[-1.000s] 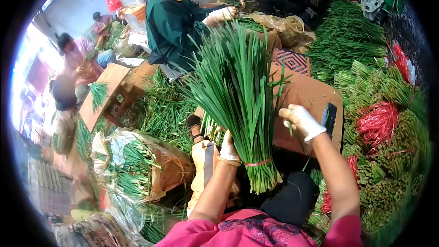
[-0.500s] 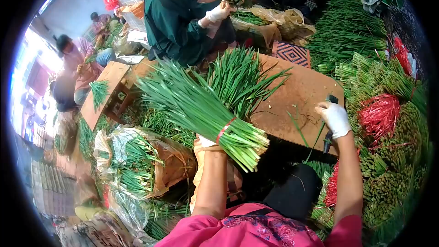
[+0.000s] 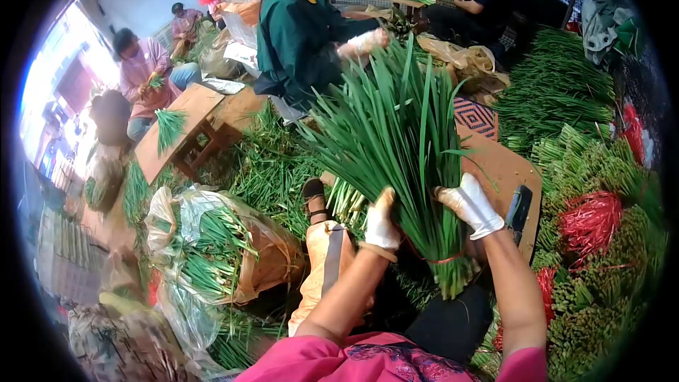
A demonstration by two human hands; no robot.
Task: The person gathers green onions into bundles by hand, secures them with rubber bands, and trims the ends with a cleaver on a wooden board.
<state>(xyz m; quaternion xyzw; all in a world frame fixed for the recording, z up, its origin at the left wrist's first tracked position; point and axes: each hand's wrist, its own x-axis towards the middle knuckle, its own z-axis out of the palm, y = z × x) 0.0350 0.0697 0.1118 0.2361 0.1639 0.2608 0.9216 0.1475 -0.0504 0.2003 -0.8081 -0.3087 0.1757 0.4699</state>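
Note:
A large bundle of garlic chives point(image 3: 403, 141) stands tilted in front of me, leaves up and pale cut ends down. A red band point(image 3: 444, 259) circles its lower stems. My left hand point(image 3: 382, 221), in a white glove, grips the bundle's left side. My right hand point(image 3: 470, 205), gloved too, presses on its right side, fingers partly hidden by leaves. Behind the bundle, more chive stems point(image 3: 346, 201) show at the edge of the wooden board point(image 3: 506, 163). A dark-handled tool point(image 3: 518, 209), perhaps a knife, lies on the board right of my right hand.
Stacked chive bundles point(image 3: 587, 297) with red plastic strings point(image 3: 590, 226) fill the right side. An open plastic bag of chives point(image 3: 219, 247) sits at left. A person in a green top point(image 3: 293, 42) works across from me; other people sit farther back. Loose leaves point(image 3: 272, 159) cover the floor.
The bundle has swung from leaning left to more upright and moved right. My right hand has left the dark tool by the board and now holds the bundle with my left.

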